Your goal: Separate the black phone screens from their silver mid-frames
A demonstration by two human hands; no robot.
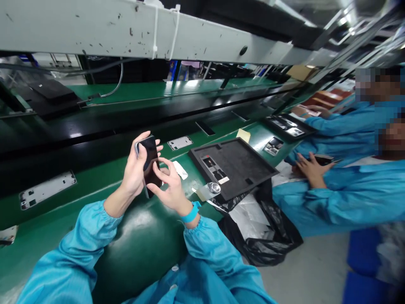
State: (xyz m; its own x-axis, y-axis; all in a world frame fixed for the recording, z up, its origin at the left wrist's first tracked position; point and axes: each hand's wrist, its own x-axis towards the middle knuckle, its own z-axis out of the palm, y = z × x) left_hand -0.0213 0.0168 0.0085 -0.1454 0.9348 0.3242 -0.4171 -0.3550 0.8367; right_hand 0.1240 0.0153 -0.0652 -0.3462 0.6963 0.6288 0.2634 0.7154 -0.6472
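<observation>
My left hand (134, 166) is wrapped round a black smartphone (148, 162), holding it upright over the green bench, screen toward me. My right hand (169, 188) rests against the lower part of the phone's screen, thumb and forefinger pinched at the glass; whether something thin is between them I cannot make out. A blue wrist strap (190, 214) circles my right wrist. Both arms wear blue sleeves.
A black foam tray (236, 166) lies to the right with a small metal part (214, 187) at its near edge. White frames (47, 188) (179, 142) lie on the green bench. A black bag (262, 236) hangs below. Co-workers in blue sit at right; one person's hand (311, 168) is on the bench.
</observation>
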